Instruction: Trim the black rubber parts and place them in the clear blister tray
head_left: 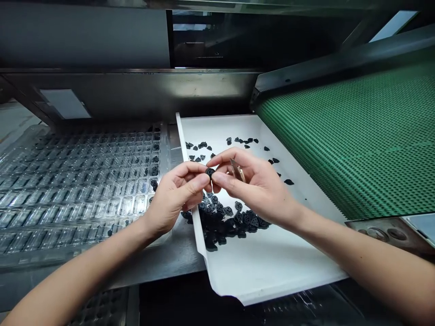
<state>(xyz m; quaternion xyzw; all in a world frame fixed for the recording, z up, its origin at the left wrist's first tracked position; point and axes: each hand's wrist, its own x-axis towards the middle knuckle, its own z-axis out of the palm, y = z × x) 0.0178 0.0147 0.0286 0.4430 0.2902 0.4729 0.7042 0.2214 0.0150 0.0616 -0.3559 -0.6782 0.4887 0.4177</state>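
Observation:
My left hand (176, 194) and my right hand (251, 185) meet over a white tray (272, 267), and both pinch one small black rubber part (210, 172) between their fingertips. My right hand also holds slim metal tweezers (238, 171) against its fingers. Below the hands lies a heap of several small black parts (227, 222) on the tray. More of them lie scattered (238, 141) toward the tray's far end.
A clear plastic blister tray (74, 181) with many small pockets lies to the left; its right column holds black parts (154, 170). A green conveyor belt (356, 136) slopes along the right. A dark metal machine housing (136, 90) stands behind.

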